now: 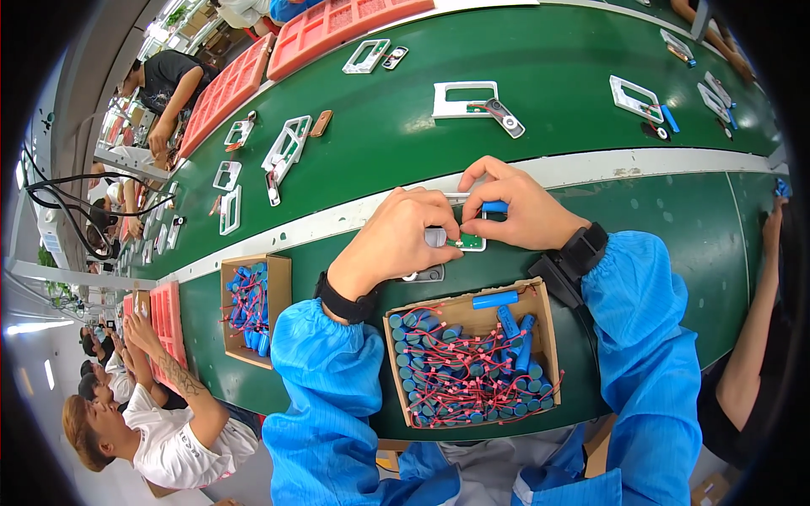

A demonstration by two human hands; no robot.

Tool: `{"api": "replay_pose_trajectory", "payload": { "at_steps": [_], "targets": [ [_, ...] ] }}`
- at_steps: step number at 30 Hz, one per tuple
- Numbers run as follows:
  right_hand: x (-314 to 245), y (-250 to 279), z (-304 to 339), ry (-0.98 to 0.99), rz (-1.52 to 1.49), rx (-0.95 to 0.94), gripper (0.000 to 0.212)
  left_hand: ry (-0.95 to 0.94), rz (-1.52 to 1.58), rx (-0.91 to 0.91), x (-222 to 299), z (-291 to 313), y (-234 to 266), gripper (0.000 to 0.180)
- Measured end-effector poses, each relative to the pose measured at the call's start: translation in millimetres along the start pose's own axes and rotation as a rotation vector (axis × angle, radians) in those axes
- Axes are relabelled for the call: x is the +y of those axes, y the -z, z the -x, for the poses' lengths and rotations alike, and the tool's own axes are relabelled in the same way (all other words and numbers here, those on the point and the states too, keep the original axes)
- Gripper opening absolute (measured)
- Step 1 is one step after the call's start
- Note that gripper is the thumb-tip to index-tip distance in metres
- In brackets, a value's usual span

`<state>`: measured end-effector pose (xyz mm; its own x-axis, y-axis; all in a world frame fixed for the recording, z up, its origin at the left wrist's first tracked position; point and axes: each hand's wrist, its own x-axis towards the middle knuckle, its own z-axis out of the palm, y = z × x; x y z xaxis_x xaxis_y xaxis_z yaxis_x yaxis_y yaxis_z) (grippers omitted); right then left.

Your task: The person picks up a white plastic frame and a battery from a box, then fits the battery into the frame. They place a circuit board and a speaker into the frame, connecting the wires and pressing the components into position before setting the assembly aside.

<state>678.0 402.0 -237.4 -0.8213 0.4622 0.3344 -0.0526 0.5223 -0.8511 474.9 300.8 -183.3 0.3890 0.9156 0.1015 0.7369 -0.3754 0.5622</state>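
Just beyond the open box, my hands meet over a white plastic housing with a green circuit board (469,243) in it. My left hand (396,228) is closed, thumb and fingertips pinched together at the board's left edge; what they pinch is too small to make out. A blue cylindrical battery (494,207) sits within the curled fingers of my right hand (527,207), whose thumb and index finger come down close to the left fingertips. Under my left hand lies a grey plastic piece (426,274), partly covered. Most of the housing is hidden by my hands.
Before me stands a cardboard box (553,333) of blue batteries with red leads; a smaller box (281,295) is to its left. White housings (466,88) with attached parts lie on the green belt (557,67) beyond a pale rail (624,169). Other people (169,434) sit nearby.
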Motion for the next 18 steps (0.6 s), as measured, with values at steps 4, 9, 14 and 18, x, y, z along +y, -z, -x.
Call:
{"api": "replay_pose_trajectory", "payload": {
  "at_steps": [4,9,14,18],
  "targets": [
    [-15,-34,-37,0.05,0.064,0.071,0.015,0.062,-0.016,0.099,-23,30,29,0.022],
    [-46,-80,-97,0.113,0.285,0.054,0.021,0.093,-0.022,0.163,-58,76,82,0.02],
    [-52,-111,-120,0.082,0.291,-0.008,0.021,0.067,0.021,0.171,-84,106,98,0.021],
    [-51,-121,-117,0.077,0.283,-0.02,0.02,0.048,0.067,0.136,-89,116,96,0.02]
  ]
}}
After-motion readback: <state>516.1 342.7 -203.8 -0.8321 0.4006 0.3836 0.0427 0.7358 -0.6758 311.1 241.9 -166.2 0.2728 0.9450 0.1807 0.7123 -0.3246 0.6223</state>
